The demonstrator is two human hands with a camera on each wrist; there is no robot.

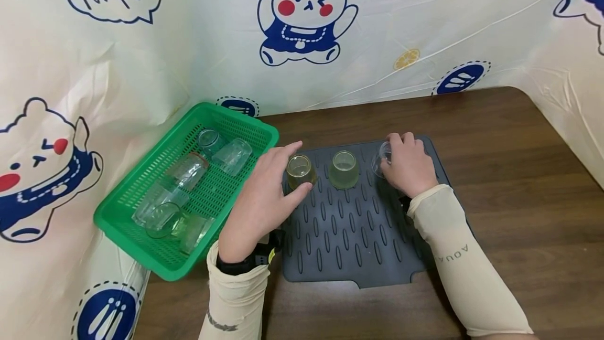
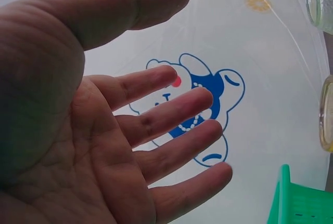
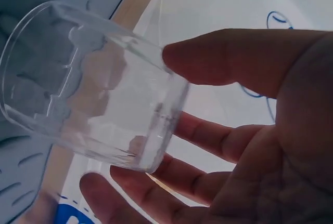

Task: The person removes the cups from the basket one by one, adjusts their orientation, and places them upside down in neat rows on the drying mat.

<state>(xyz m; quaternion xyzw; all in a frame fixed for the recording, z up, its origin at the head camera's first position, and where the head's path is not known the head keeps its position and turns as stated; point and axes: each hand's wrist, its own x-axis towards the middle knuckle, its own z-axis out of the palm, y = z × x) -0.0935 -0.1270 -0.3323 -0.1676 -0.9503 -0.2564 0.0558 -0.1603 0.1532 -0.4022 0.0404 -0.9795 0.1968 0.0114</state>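
Note:
My right hand (image 1: 410, 167) holds a clear glass (image 3: 88, 89) between thumb and fingers, over the far right part of the dark grey drying mat (image 1: 325, 272). In the right wrist view the thumb is on one side of the glass near its thick base, the fingers on the other, and its wide mouth faces the mat. My left hand (image 1: 264, 193) is spread beside an amber-tinted glass (image 1: 301, 172) at the mat's far left, thumb in front of it; its palm is bare in the left wrist view. A greenish glass (image 1: 344, 172) stands between the hands.
A green plastic basket (image 1: 105, 214) sits left of the mat, with several glasses lying in it, among them a clear tumbler (image 1: 233, 156). Behind the brown wooden table (image 1: 533, 214) hangs a white sheet (image 1: 212, 41) with cartoon bears.

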